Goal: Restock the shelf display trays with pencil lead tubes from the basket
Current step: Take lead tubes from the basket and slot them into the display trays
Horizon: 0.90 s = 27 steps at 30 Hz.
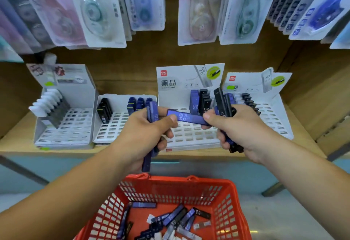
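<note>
Wooden shelf (144, 57) with half-filled trays (189, 137) | step: sorting; left hand (142, 135) and right hand (246, 126) pinch one blue tube (186, 118) between them, above trays | each also grips more tubes (152, 114) | next, I judge: one hand releases, tube slotted upright | basket (225, 188) holds the rest.

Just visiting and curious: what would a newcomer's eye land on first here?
The left hand and right hand meet mid-frame, both pinching one blue lead tube while gripping more tubes. Below them sits a red basket strewn with loose tubes; behind, white display trays line the wooden shelf.
</note>
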{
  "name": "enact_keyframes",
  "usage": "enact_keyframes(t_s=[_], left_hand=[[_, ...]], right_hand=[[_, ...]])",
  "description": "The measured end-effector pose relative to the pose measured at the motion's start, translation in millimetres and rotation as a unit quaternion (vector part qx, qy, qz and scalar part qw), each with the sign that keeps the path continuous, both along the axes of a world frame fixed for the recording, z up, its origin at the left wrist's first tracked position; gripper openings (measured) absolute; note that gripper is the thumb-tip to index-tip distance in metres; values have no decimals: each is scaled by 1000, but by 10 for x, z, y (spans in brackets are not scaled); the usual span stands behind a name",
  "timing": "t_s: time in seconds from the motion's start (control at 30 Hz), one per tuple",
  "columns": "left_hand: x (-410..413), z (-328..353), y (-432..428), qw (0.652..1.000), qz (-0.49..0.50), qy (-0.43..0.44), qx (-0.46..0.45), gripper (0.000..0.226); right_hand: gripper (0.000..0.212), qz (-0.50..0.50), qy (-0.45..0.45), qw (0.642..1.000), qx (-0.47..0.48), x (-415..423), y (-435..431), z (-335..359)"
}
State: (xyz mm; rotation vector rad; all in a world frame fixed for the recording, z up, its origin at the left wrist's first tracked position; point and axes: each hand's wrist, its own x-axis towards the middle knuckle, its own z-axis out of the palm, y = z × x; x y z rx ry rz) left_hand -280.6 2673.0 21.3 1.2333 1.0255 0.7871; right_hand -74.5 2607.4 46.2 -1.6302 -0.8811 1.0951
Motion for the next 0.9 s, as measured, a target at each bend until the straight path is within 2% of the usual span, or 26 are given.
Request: enact_keyframes(t_s=[0.1,0.2,0.33,0.47,0.67,0.9], left_hand=[[97,112,108,999,24,9,25,12],[263,179,274,985,46,98,135,3],[493,98,467,943,-18,207,261,3],[607,-13,577,917,-35,265,295,7],[598,38,567,873,-76,318,361,9],[681,-40,523,844,-111,354,388,12]], right_hand=[[14,3,-20,1000,-11,8,3,-65],[20,-39,-44,998,-24,105,6,-112],[22,-33,72,996,-45,204,-27,-125],[30,-32,127,990,-53,260,-61,-99],[31,-8,187,981,-53,323,-67,-83],[52,32,217,973,-72,380,-70,-77]])
